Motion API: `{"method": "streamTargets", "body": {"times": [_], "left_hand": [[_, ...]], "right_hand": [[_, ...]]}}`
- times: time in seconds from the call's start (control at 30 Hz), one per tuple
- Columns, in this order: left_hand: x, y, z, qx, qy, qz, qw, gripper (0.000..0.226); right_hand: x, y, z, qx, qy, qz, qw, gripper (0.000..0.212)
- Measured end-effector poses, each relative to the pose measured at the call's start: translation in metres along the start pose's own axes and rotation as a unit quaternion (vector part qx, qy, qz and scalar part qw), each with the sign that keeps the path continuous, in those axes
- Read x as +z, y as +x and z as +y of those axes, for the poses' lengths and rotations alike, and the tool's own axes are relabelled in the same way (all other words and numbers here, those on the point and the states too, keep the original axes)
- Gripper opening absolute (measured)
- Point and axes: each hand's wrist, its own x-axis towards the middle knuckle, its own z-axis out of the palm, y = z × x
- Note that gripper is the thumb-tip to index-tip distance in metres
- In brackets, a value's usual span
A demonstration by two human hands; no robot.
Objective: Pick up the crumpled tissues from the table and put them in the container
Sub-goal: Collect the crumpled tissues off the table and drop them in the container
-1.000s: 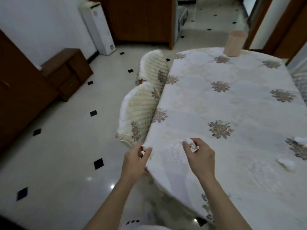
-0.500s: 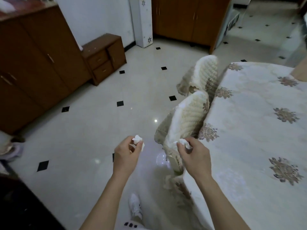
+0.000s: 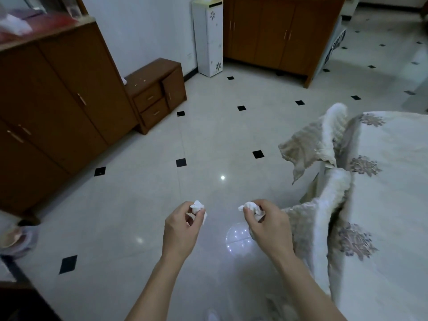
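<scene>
Over the shiny tiled floor [image 3: 143,205], both of the person's hands are held out in front, side by side but apart. Left hand [image 3: 183,224] is closed around a small crumpled white tissue [image 3: 197,206], which pokes out above the thumb and fingers. Right hand [image 3: 266,224] is closed around another crumpled white tissue [image 3: 251,207], pinched at the fingertips with a bit sticking out to the left. Neither tissue touches the table or the floor. To the right stands the table [image 3: 393,205], covered with a white cloth with brownish flower shapes. Two chairs with padded cream covers [image 3: 324,205] are pushed in against its left edge, and the right hand is just beside the nearer one. Black little squares dot the pale floor tiles. Along the left wall stands a tall brown cupboard [image 3: 58,107], with a low brown drawer cabinet [image 3: 157,93] next to it. Farther back are a narrow white cabinet with flower marks [image 3: 208,38] and another brown cupboard [image 3: 273,33].
</scene>
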Motion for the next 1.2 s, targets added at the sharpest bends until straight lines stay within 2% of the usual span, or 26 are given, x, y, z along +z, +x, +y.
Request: {"method": "streamTargets", "body": {"times": [0.2,0.47,0.67,0.8,1.2], "left_hand": [[0.009,0.052,-0.007,-0.004,0.004,-0.019,1.0,0.02],[0.049,0.169,0.003,0.054,0.049,-0.048,0.996,0.02],[0.104,0.28,0.041,0.056,0.046,-0.087,0.994,0.02],[0.136,0.339,0.069,0.068,0.033,-0.096,0.992,0.017],[0.226,0.467,0.094,0.081,0.009,-0.149,0.985,0.018]], "right_hand": [[0.028,0.047,-0.003,0.004,-0.018,0.008,1.0,0.016],[0.058,0.158,0.013,0.021,0.012,0.031,0.999,0.017],[0.044,0.271,0.029,0.051,0.023,0.051,0.997,0.016],[0.027,0.336,0.036,0.068,0.004,0.097,0.993,0.018],[0.016,0.455,0.074,0.102,-0.01,0.124,0.987,0.017]]}}
